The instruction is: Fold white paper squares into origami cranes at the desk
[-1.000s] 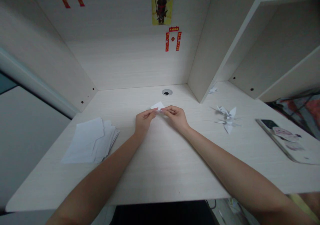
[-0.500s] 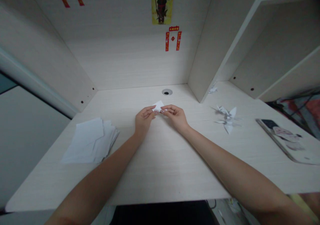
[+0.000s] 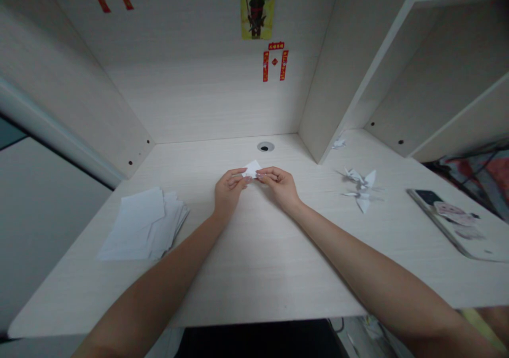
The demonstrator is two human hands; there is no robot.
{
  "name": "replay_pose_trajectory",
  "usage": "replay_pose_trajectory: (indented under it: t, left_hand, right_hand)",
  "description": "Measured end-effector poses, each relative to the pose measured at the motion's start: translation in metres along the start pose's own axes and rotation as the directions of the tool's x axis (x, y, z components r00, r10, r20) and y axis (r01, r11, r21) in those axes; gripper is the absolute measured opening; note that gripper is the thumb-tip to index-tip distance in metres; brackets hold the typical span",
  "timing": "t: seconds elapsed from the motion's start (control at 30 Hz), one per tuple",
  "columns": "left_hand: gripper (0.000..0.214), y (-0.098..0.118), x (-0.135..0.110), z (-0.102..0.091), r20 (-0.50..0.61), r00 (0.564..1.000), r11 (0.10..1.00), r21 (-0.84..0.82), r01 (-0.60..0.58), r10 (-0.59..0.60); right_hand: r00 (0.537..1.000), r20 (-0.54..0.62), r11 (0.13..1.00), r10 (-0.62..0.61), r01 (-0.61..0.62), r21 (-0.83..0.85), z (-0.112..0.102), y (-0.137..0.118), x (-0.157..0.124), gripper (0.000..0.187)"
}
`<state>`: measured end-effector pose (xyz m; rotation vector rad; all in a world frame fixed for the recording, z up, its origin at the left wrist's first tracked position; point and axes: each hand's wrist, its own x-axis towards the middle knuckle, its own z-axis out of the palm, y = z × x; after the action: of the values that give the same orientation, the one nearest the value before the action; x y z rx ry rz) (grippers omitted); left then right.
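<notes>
A small piece of folded white paper (image 3: 252,168) is held up between both hands, toward the back of the desk. My left hand (image 3: 230,188) pinches its left side between thumb and fingers. At the right side, my right hand (image 3: 280,185) grips it the same way, fingertips closed on the edge. One corner of the paper points away from me; its lower folds are partly hidden by the fingertips. Off to the right of my right hand lie folded paper cranes (image 3: 360,185), white and close together.
A stack of white paper sheets (image 3: 137,225) lies on the left of the desk (image 3: 246,273). A phone (image 3: 457,223) rests at the right. Another folded white paper (image 3: 339,143) sits by the upright divider (image 3: 334,82). A round cable hole (image 3: 265,146) is near the back panel.
Both hands stay in nearly the same place. The right fingertips have shifted slightly on the paper, and a little more of its face shows.
</notes>
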<state>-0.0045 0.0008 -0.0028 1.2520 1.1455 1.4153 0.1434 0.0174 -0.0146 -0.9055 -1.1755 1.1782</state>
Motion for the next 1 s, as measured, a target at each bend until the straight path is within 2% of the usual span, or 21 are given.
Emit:
replay_pose_trajectory:
  t: [0.3, 0.57, 0.63, 0.77, 0.83, 1.0]
  left_hand:
    - [0.036, 0.0011, -0.0003, 0.0017, 0.007, 1.0, 0.999, -0.03, -0.018, 0.018]
    - [0.034, 0.0015, -0.001, 0.0022, 0.014, 1.0, 1.0, -0.01, -0.014, 0.014]
    - [0.04, 0.0007, -0.0015, 0.0023, 0.007, 1.0, 1.0, -0.017, -0.015, 0.015]
    - [0.066, -0.0008, -0.0014, 0.0026, -0.01, 1.0, 0.999, -0.052, -0.003, 0.003]
    - [0.069, -0.0016, -0.0003, 0.0024, 0.009, 1.0, 0.999, -0.048, 0.024, -0.024]
    - [0.038, -0.0046, 0.0039, 0.0018, 0.076, 0.996, 0.999, -0.002, 0.036, -0.036]
  right_hand:
    - [1.0, -0.026, 1.0, -0.015, 0.015, 0.004, 0.0008, -0.0006, -0.0007, 0.025]
    - [0.999, -0.049, 0.999, -0.019, 0.018, -0.026, 0.0028, -0.0012, -0.0014, 0.03]
    - [0.999, -0.05, 1.0, -0.019, 0.018, -0.016, 0.0034, -0.0017, -0.0016, 0.03]
    - [0.999, -0.033, 1.0, -0.018, 0.018, 0.003, 0.0028, -0.0011, -0.001, 0.03]
    - [1.0, -0.022, 1.0, -0.013, 0.014, 0.009, 0.0019, -0.0001, -0.0005, 0.031]
    - [1.0, 0.004, 1.0, -0.016, 0.016, 0.016, 0.0012, 0.0008, -0.0004, 0.03]
